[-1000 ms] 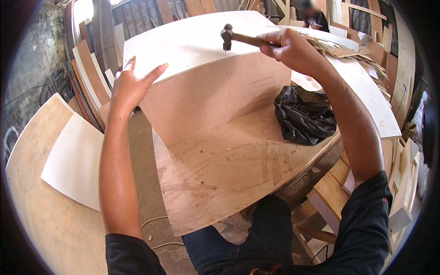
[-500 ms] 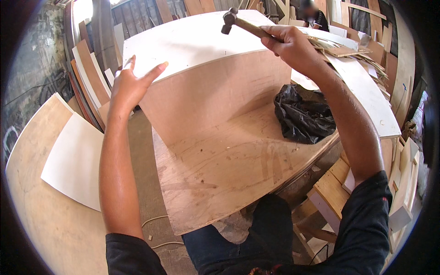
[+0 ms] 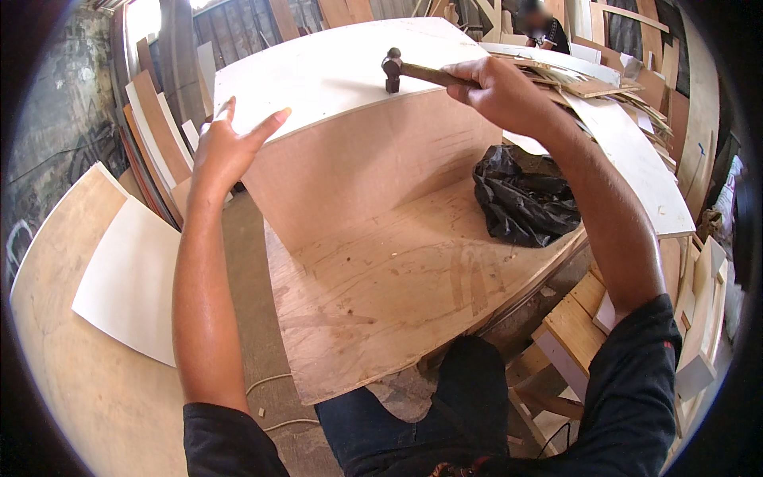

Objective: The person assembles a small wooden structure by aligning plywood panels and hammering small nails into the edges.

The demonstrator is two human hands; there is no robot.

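A hammer (image 3: pixel 433 75) with a dark metal head and wooden handle is in my right hand (image 3: pixel 506 97), which is closed round the handle. Its head is low over the front edge of a white-faced panel (image 3: pixel 310 75); whether it touches a nail there I cannot tell. At the panel's left front corner rests my left hand (image 3: pixel 230 149), thumb and forefinger spread apart, the other fingers partly hidden. Below the white face stands a bare plywood side (image 3: pixel 366 163), forming a box-like piece on a worn plywood worktop (image 3: pixel 358 318).
A crumpled black plastic bag (image 3: pixel 524 199) lies on the worktop at the right. Stacked offcuts (image 3: pixel 604 83) and a white board (image 3: pixel 628 151) are beyond it. Wooden frames (image 3: pixel 572 330) stand at lower right, leaning sheets (image 3: pixel 119 278) at left. Another person (image 3: pixel 547 28) is at the back.
The hammer has swung down, its head dropping from above the white panel to near its front edge. My right hand has lowered and tilted with it. My left hand has stayed in place.
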